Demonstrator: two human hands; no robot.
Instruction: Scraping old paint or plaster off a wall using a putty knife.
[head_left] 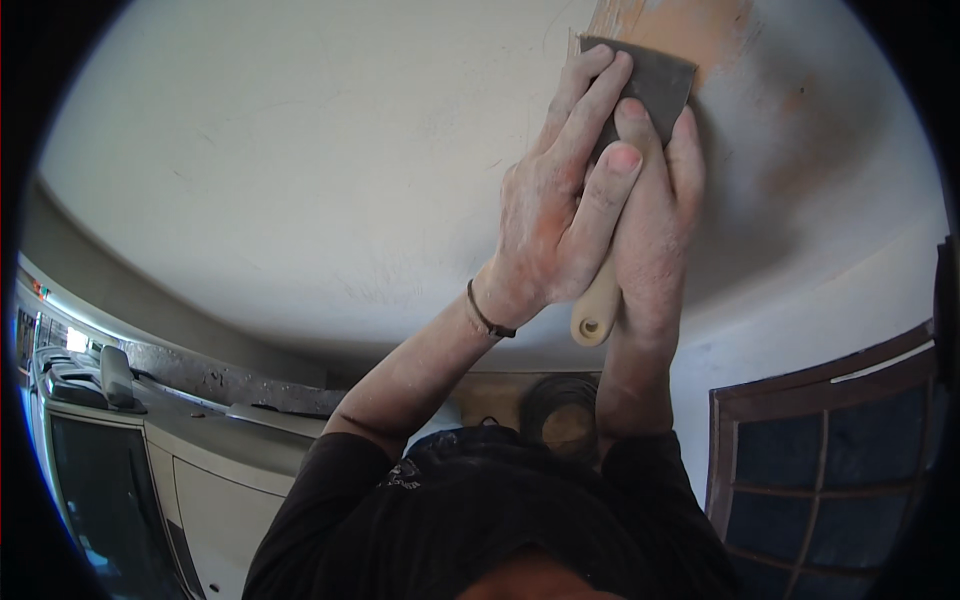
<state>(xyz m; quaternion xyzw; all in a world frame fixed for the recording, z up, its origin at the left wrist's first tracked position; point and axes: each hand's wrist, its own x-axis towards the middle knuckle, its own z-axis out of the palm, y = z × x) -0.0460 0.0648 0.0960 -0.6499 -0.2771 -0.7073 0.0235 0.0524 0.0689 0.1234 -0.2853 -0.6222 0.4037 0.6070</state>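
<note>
Both hands are raised against a pale plastered surface (330,170), working a putty knife with a grey metal blade (655,88) and a cream handle (597,305). My right hand (655,225) wraps the handle, its thumb and fingers reaching up onto the back of the blade. Beside it, my left hand (545,225) presses two fingers flat on the blade's left part, and its thumb crosses toward the right hand. The blade's edge meets an orange-tan patch (690,30) with rough, scraped streaks. White dust coats my hands. A thin dark band (485,315) circles my left wrist.
At the lower right stands a brown-framed window or door with dark panes (780,450). A pale cabinet (225,510) with a dark glass front is at the lower left, objects on its top. Something round and dark (560,415) shows behind my arms.
</note>
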